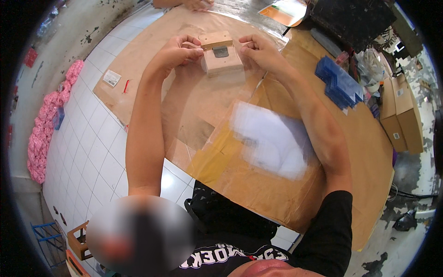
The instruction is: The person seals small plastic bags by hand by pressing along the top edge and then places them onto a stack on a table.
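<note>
So you're reaching both arms out across a cardboard-covered table point(369, 184), and a small pale tan block-like piece point(224, 63) is sitting near the far edge, right between your hands. It's showing a raised strip along its far side, with a dark grey plate point(221, 51) lying in the middle.

Your left hand point(184, 51) is curling in at the piece's left side, index finger and thumb slightly apart, tips right up at the edge. Honestly can't tell if they're actually pinching it or just hanging next to it. Your right hand point(259, 51) is sitting just off the right side, finger and thumb spread with a little gap showing between them and the piece, so that one isn't gripping anything.

Closer to you, a whitish stack of see-through sheets point(277, 145) is lying beside your right forearm, near some yellowish tape point(210, 159). Over to the right, blue notched pieces point(339, 83) are resting on the table, with clear plastic bags point(371, 67) and brown cardboard boxes point(401, 115) crowding in past them. On the left side of the table, a white label point(112, 77) is lying near a thin red item point(126, 86), and a pink bundle point(50, 124) is stretching along by the wall. Somebody else's hand point(199, 4) is resting at the far edge, well apart from yours.
</note>
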Demonstrator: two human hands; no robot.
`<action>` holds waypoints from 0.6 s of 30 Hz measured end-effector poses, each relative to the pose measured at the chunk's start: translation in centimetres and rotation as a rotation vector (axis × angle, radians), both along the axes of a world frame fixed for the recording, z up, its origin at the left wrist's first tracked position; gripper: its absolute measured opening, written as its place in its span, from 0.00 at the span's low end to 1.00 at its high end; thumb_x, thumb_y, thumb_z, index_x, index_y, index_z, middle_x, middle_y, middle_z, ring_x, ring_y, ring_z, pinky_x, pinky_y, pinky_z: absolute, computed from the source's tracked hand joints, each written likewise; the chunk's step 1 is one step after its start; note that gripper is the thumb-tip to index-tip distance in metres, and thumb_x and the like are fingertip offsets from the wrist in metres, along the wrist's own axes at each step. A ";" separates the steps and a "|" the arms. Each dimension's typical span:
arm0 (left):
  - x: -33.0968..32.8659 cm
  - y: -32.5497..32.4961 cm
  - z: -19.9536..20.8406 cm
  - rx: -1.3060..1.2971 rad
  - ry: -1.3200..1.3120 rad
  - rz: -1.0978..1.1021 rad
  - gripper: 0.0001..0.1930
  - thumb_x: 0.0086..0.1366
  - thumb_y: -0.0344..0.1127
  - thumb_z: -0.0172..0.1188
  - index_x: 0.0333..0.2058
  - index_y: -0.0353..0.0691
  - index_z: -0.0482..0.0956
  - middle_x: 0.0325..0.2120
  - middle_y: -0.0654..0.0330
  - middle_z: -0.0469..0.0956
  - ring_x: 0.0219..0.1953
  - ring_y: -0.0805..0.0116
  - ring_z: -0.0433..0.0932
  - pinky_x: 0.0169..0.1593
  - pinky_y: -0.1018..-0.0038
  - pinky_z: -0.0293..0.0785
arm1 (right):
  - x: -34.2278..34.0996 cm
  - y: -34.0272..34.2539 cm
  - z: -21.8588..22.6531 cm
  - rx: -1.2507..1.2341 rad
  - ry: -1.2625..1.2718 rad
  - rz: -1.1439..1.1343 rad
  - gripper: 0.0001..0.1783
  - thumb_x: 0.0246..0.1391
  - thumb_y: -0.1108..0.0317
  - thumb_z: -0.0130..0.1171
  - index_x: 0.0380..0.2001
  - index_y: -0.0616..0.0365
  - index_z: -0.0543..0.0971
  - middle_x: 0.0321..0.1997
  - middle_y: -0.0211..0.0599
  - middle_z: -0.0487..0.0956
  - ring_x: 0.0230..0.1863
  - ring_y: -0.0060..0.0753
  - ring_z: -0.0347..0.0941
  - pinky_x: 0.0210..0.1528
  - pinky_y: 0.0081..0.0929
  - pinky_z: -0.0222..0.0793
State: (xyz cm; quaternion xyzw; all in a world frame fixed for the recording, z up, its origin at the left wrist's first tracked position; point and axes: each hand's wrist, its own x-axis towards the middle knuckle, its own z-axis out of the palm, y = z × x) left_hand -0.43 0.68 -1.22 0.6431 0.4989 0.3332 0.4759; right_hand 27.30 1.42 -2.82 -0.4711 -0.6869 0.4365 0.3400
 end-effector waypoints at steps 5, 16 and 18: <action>0.2 0.0 -0.1 -0.007 -0.035 0.000 0.15 0.60 0.39 0.67 0.43 0.43 0.76 0.33 0.68 0.78 0.35 0.79 0.73 0.39 0.79 0.66 | 0.4 0.1 0.0 0.052 -0.056 -0.042 0.19 0.63 0.69 0.54 0.56 0.63 0.70 0.41 0.31 0.78 0.38 0.20 0.75 0.37 0.20 0.72; 0.4 -0.1 0.2 -0.026 -0.024 0.036 0.12 0.58 0.33 0.64 0.42 0.43 0.78 0.32 0.66 0.80 0.34 0.77 0.77 0.39 0.79 0.71 | 0.5 -0.2 0.4 -0.020 0.002 -0.051 0.18 0.64 0.71 0.50 0.56 0.62 0.71 0.47 0.32 0.78 0.47 0.20 0.72 0.48 0.19 0.68; 0.4 -0.2 0.3 -0.034 -0.029 0.035 0.12 0.58 0.33 0.64 0.41 0.43 0.78 0.32 0.66 0.80 0.34 0.77 0.77 0.39 0.79 0.71 | 0.5 -0.1 0.3 -0.008 -0.004 -0.049 0.18 0.64 0.72 0.50 0.57 0.62 0.71 0.48 0.32 0.78 0.48 0.20 0.72 0.50 0.19 0.68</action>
